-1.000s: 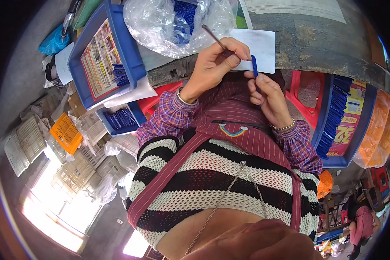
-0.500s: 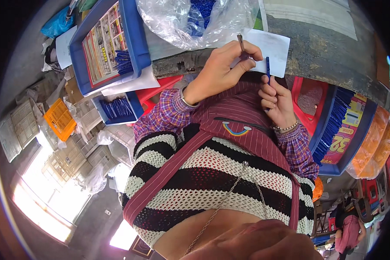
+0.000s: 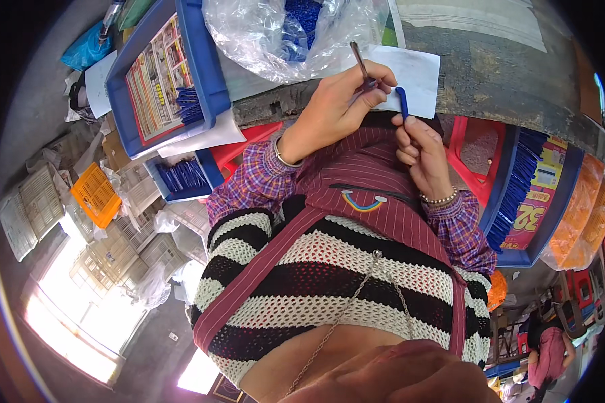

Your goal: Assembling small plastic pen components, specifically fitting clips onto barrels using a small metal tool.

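Above the table's near edge, my left hand (image 3: 339, 107) is closed in a pinch on a slim dark metal tool (image 3: 359, 59), which looks like tweezers. Its upper end points up and away from me; my fingers hide the rest. Just to the right, my right hand (image 3: 421, 149) holds a slim blue stick (image 3: 402, 102) upright between thumb and fingers, its rounded top standing free. The two hands are close together but apart. Behind them a white sheet of paper (image 3: 417, 77) lies on the table edge.
Beyond my hands sits a clear plastic bag (image 3: 249, 40) with small blue pieces (image 3: 301, 30). Blue trays (image 3: 218, 80) at left and right (image 3: 551, 232) hold bundles of blue sticks (image 3: 189, 105). Red stools (image 3: 458, 144) stand below the worn tabletop (image 3: 504, 84). A person (image 3: 551, 356) is at far right.
Both hands have shifted slightly left in view. The metal tool leans more to the left, and the blue stick has tilted and turned to show a broader side.
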Motion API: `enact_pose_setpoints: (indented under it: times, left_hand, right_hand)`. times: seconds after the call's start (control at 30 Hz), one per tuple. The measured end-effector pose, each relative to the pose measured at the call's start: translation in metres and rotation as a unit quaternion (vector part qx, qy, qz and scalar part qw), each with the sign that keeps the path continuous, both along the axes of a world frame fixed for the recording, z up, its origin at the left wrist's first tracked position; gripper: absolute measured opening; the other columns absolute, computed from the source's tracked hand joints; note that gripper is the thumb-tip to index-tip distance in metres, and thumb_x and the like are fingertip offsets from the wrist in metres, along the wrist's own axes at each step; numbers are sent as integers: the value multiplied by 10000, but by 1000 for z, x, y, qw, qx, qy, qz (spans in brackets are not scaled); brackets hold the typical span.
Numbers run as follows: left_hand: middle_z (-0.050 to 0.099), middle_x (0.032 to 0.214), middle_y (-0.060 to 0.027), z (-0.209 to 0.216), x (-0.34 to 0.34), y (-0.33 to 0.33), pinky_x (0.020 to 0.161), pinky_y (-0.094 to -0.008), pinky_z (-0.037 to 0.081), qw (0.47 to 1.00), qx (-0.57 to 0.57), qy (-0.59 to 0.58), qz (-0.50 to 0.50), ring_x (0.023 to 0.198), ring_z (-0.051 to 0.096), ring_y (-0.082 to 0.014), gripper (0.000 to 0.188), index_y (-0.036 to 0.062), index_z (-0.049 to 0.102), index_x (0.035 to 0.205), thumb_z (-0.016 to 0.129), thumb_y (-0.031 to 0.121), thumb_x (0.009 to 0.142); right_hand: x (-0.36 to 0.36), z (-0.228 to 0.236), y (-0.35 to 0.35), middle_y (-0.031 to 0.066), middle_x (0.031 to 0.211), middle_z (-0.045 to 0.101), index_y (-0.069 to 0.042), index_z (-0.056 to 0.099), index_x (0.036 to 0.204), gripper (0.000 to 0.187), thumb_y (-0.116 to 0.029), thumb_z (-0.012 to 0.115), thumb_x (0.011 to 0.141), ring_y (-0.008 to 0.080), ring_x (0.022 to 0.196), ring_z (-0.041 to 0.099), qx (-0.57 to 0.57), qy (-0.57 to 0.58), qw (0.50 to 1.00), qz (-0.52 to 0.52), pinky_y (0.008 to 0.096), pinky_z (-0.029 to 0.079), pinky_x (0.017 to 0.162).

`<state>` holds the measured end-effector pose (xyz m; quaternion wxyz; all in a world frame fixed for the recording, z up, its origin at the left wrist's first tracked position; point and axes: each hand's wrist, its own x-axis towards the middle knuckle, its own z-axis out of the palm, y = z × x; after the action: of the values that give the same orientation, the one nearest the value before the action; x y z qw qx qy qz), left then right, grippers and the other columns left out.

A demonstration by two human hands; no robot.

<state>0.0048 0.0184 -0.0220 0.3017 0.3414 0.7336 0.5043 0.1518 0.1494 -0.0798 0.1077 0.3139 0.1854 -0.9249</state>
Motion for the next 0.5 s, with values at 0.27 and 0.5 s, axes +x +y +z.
enact_pose_setpoints:
  times: [0.27, 0.5]
  left_hand:
    - [605, 974, -147, 10, 6, -2, 822, -311, 482, 997, 68, -28, -33, 929, 604, -210, 133, 1, 532, 1046, 479, 6, 923]
    - [583, 820, -135, -23, 16, 9, 662, -364, 493, 978, 164, 120, -41, 758, 597, -328, 207, 24, 543, 847, 572, -84, 673]
  right_hand:
    - [-9, 6, -15, -13, 703, 516, 30, 606, 1019, 197, -135, 562, 921, 10, 501, 354, 121, -23, 992, -7, 174, 278, 425]
    - [-7, 5, -20, -7, 714, 544, -8, 598, 913, 138, -140, 557, 926, 2, 482, 359, 114, -23, 993, -9, 174, 288, 414]
